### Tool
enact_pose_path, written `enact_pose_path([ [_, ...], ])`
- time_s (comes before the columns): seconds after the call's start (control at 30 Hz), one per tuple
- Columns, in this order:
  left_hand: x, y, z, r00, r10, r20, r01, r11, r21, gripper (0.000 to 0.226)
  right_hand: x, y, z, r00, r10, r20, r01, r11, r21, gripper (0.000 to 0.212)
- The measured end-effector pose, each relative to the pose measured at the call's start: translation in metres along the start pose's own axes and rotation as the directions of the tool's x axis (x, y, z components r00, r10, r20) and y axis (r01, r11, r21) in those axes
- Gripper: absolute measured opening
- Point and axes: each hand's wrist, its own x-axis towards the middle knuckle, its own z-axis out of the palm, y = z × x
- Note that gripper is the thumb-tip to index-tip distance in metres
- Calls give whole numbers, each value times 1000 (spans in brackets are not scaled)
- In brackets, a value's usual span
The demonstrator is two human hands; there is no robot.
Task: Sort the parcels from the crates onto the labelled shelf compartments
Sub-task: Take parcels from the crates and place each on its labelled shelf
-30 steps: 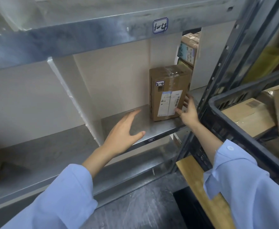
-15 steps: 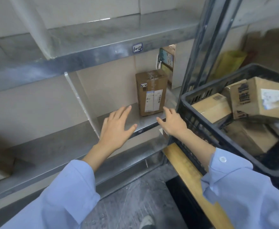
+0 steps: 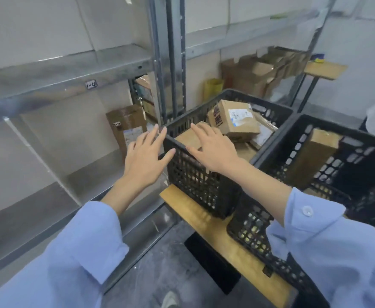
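Shelf (image 3: 75,70) left, crate (image 3: 204,185) right on bench (image 3: 188,210), parcels (image 3: 233,118) inside

Both arms reach forward, forearms bare past light-blue sleeves (image 3: 82,241). The left hand (image 3: 146,158) hovers palm down just left of the near corner of the black crate (image 3: 193,181), fingers (image 3: 157,134) straight and spread. The right hand (image 3: 213,150) lies flat over that corner's rim, fingers spread, holding nothing.

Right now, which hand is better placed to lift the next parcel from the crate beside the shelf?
Right, probably. The right hand is over the crate, open fingers above a flat brown parcel. The left hand is outside the crate's corner, on the shelf side.
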Motion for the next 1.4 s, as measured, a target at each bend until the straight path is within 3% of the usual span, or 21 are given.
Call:
enact_pose_path([
  [0.27,18,139,18,956,294,21,-287,945,-157,66,-88,114,-52,960,271,-75,-270,963,13,63],
  [0.53,28,257,58,845,521,121,-484,842,-238,71,-184,212,-52,811,585,17,-585,810,35,69],
  [0.8,80,318,104,820,513,254,-405,833,-376,76,-180,281,-42,689,723,52,-720,673,170,69],
  [1.03,155,352,160,811,459,361,-227,817,-530,76,-122,347,-23,644,762,69,-748,608,265,65],
  [1.27,205,381,203,778,453,434,-142,801,-582,74,-70,400,1,598,796,90,-755,522,396,63],
  [1.4,223,391,218,769,443,460,-69,774,-629,74,-51,416,10,535,837,117,-774,430,464,65],
])
